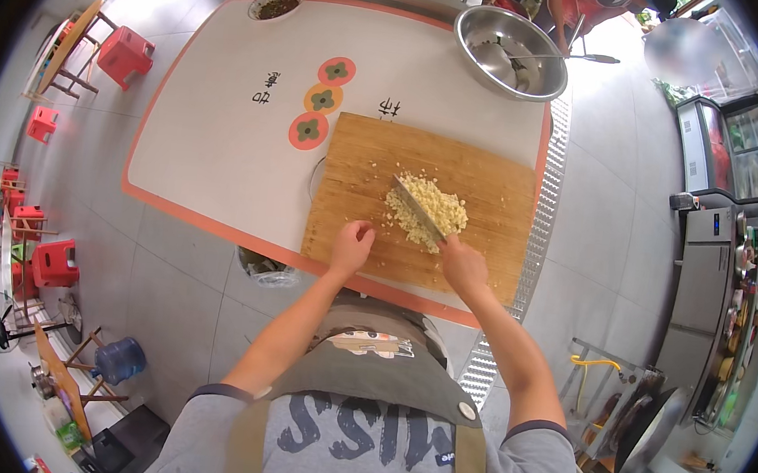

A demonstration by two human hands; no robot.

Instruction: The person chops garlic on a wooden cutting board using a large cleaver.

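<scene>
My right hand (464,265) grips the handle of a kitchen knife (420,211). Its blade is seen nearly edge-on and slants across a pile of finely chopped pale yellow garlic or similar food (445,208). The pile lies on a wooden cutting board (372,161), with small bits scattered around it. Over the board's near left edge, my left hand (352,246) is loosely curled, thumb against fingers, with nothing visible in it. It is apart from both knife and pile.
Beneath the board is a white table (227,122) with an orange border. It also bears a bowl of dark sauce (276,6) and a steel basin (510,52) with a ladle. A lined bin (268,269) stands below the near edge. Another person (591,15) is at the far right.
</scene>
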